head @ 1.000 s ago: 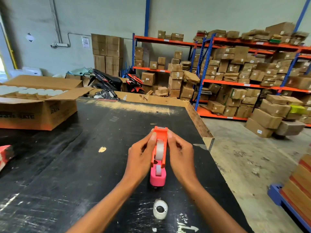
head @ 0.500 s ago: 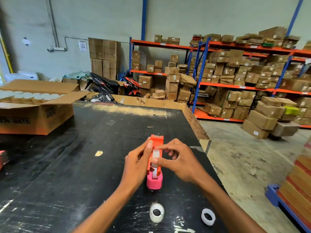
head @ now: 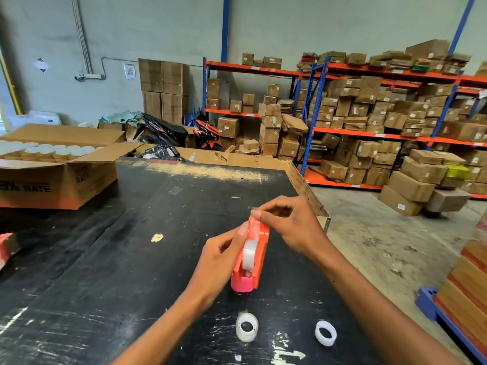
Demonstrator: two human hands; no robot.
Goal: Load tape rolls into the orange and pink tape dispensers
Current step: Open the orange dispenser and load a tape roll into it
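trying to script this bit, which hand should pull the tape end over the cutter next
Right. The right hand already pinches at the dispenser front tip, while the left hand steadies its side beside the tape roll.

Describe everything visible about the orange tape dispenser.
The orange tape dispenser looks like glossy plastic, standing narrow-side up on the black table, with a pink dispenser at its near end. A clear tape roll sits inside. The left hand steadies its side; the right hand pinches the tape strip at its far tip.
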